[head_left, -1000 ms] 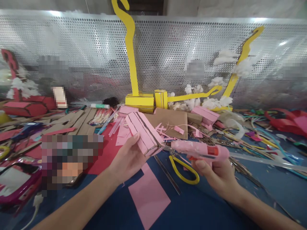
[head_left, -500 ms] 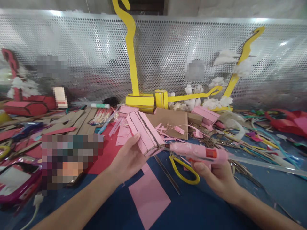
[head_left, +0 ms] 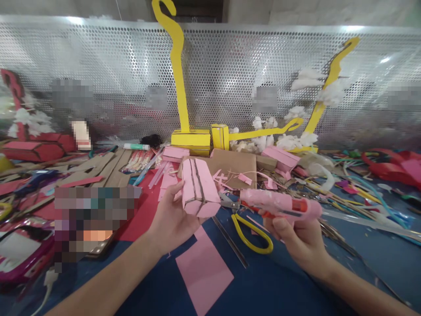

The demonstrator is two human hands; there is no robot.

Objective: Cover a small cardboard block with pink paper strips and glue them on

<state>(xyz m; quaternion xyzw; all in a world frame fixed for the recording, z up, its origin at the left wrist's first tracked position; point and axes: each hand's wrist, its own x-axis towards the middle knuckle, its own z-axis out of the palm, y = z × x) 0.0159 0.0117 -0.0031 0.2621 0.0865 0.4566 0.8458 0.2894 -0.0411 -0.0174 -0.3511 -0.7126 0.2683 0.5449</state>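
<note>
My left hand [head_left: 174,219] grips a pink paper-covered box [head_left: 200,186] with several flat sides and dark lines along its edges; one end faces me. In my right hand [head_left: 296,239] is a pink glue gun [head_left: 279,204], its nozzle pointing left and a little apart from the box. A long clear glue stick [head_left: 355,219] sticks out of the gun's rear. Under the gun lie scissors [head_left: 251,237] with yellow handles, their blades partly behind the box. Below my hands a pink paper sheet [head_left: 205,274] lies flat beside a thin metal strip [head_left: 230,241].
Yellow hooked pieces on box bases [head_left: 190,140] stand at the back before a perforated metal screen [head_left: 223,66]. Cardboard strips [head_left: 112,169] and red paper [head_left: 141,215] lie on the left. Pink scraps, brown cardboard [head_left: 235,164] and coloured tubes [head_left: 358,202] crowd the middle and right.
The glue gun has moved right, away from the box. My left hand has turned the box more upright, so its end face shows more towards me.
</note>
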